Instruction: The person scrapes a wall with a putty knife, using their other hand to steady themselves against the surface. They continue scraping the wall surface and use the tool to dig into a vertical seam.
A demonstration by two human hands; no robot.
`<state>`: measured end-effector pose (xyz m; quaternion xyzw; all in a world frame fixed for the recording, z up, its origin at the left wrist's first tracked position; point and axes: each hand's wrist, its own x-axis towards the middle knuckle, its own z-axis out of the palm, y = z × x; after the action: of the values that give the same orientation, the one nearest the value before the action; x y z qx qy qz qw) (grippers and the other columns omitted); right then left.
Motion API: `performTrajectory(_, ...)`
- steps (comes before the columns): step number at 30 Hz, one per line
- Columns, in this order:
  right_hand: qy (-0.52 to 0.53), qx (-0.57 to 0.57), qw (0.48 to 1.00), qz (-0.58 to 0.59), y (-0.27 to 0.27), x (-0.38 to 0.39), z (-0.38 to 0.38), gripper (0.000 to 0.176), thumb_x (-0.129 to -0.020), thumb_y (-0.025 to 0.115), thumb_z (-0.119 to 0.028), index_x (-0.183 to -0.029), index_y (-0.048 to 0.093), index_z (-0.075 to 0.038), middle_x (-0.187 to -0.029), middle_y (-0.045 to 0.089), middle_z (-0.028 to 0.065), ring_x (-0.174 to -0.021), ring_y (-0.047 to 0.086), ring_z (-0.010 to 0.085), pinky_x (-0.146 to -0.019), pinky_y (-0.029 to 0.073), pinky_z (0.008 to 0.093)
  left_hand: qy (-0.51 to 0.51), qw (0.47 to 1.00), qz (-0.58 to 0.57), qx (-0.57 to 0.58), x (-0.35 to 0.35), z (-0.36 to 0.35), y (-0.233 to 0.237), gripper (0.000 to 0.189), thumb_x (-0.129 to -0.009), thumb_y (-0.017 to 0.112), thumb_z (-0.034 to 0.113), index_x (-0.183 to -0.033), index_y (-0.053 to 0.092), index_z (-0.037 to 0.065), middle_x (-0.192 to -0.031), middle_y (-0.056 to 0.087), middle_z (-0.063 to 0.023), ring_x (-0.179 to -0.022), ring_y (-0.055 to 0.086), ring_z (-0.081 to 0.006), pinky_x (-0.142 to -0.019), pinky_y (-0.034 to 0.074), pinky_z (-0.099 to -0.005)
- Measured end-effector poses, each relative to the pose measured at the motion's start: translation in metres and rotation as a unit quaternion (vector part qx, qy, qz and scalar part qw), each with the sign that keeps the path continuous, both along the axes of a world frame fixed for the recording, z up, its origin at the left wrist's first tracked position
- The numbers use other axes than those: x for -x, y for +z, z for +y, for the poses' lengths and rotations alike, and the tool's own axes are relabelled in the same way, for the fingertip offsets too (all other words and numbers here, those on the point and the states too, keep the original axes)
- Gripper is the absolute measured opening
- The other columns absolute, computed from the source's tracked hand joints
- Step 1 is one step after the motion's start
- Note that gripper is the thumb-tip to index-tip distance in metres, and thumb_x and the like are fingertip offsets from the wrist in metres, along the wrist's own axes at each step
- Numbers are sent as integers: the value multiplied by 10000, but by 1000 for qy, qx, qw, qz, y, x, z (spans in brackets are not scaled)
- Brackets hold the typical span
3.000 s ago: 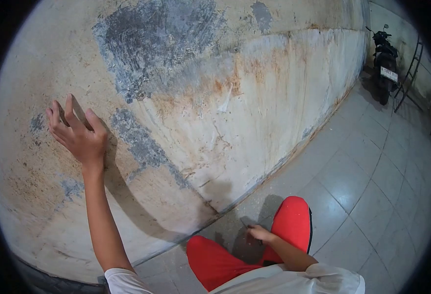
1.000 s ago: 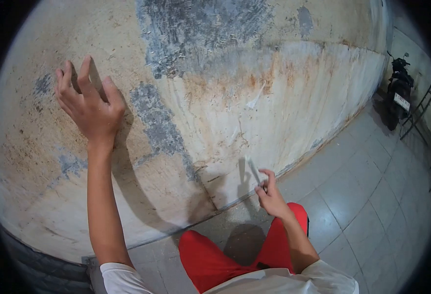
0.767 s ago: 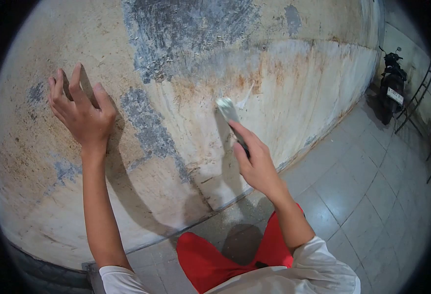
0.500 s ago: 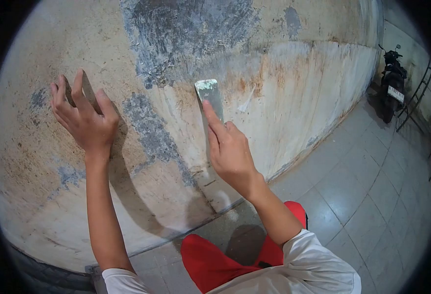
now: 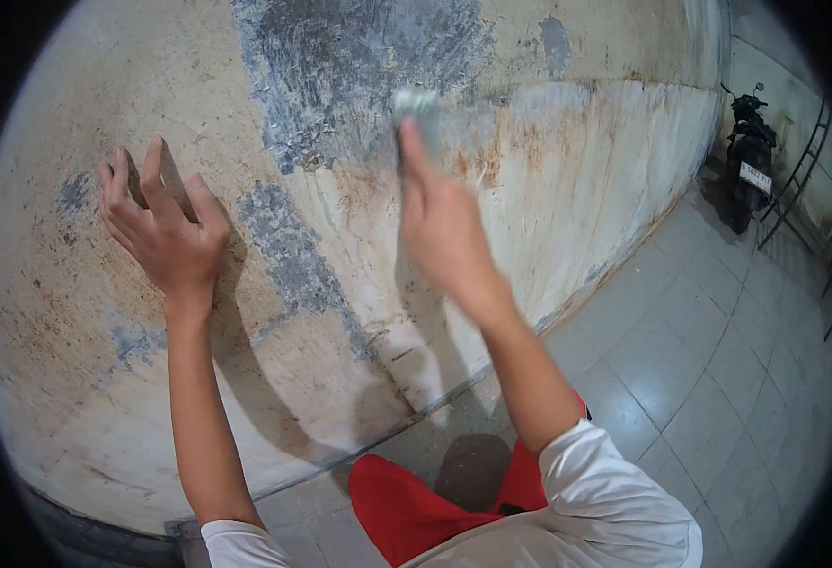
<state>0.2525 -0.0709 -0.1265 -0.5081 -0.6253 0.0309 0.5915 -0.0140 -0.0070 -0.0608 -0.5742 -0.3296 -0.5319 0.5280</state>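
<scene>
My right hand is closed around a paint scraper, its index finger laid along the flat blade. Pale flakes cling to the blade's front edge, which lies over the lower part of a dark grey bare patch on the wall. Motion blurs both hand and tool, and the handle is hidden in my palm. To the left, my left hand rests its fingertips on the stained, peeling wall, fingers spread and holding nothing.
A black motorcycle is parked at the far right, with a dark metal ladder leaning behind it. Grey floor tiles run along the wall's base. My legs in red trousers are at the bottom.
My right hand has moved up the wall with the scraper, from the cream paint to the dark patch's lower edge. My left hand has stayed in place. A loose white flake has gone from beside the blade.
</scene>
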Motion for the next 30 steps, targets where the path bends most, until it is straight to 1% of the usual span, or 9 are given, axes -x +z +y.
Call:
performTrajectory(1,-10,-86,996,17,7,-10,20,607,-1015,507,-53,-1607,378,-79,-697,625,331,-623,660,471,-655,532,534,1,1000,-1,1,-1,-1,0,558,-923,653,226,-1469,541,198,-1526,418,-161,-1495,336,-413,-1239,235,-585)
performTrajectory(4,-35,-75,996,26,23,-16,12,593,-1005,507,-39,-1588,399,-43,-723,642,326,-618,657,465,-644,527,527,-5,1000,1,-4,0,1,0,566,-918,654,222,-1471,537,199,-1527,418,-160,-1498,335,-413,-1238,235,-587)
performTrajectory(8,-22,-62,998,-26,-24,-5,1,565,-1015,491,-55,-1573,413,-12,-723,648,316,-619,652,464,-619,513,518,-7,1000,-4,-4,0,1,0,562,-923,651,225,-1473,536,201,-1534,411,-155,-1503,329,-407,-1241,231,-585)
performTrajectory(10,-78,11,997,6,-19,-28,9,523,-1072,453,-132,-1594,438,-142,-823,688,306,-664,684,365,-694,545,445,1,1000,-3,6,1,1,-1,562,-929,648,230,-1478,532,203,-1541,402,-148,-1508,322,-397,-1245,226,-582)
performTrajectory(12,-74,37,995,55,4,-50,14,530,-1069,444,-134,-1599,436,-150,-819,694,290,-711,715,354,-707,554,440,-5,1000,1,5,1,1,-3,545,-953,637,233,-1487,531,201,-1552,399,-145,-1519,309,-390,-1246,224,-573)
performTrajectory(18,-52,-41,997,-41,-13,-42,8,521,-1074,440,-140,-1595,444,-144,-765,651,220,-642,614,254,-703,528,382,-4,1000,2,-5,-1,1,0,542,-975,627,235,-1506,519,203,-1564,398,-137,-1527,301,-385,-1250,219,-560)
performTrajectory(23,-70,0,997,34,45,-68,17,520,-1054,440,-130,-1574,466,-123,-980,704,343,-871,728,456,-847,554,430,5,1000,3,-4,0,0,0,548,-973,627,231,-1508,516,204,-1563,399,-137,-1524,310,-382,-1249,221,-557)
performTrajectory(26,-57,-10,998,-23,10,-55,10,522,-1046,447,-140,-1567,471,-118,-1061,682,369,-986,723,477,-877,554,439,-3,1000,6,-10,-1,0,0,546,-974,622,230,-1509,515,203,-1561,400,-142,-1523,312,-379,-1249,221,-556)
performTrajectory(30,-58,7,996,-69,27,-66,12,520,-1040,451,-145,-1558,482,-112,-1045,686,362,-978,721,474,-888,554,450,4,1000,6,-7,-1,0,0,547,-962,628,220,-1498,522,194,-1554,401,-151,-1514,321,-385,-1249,225,-564)
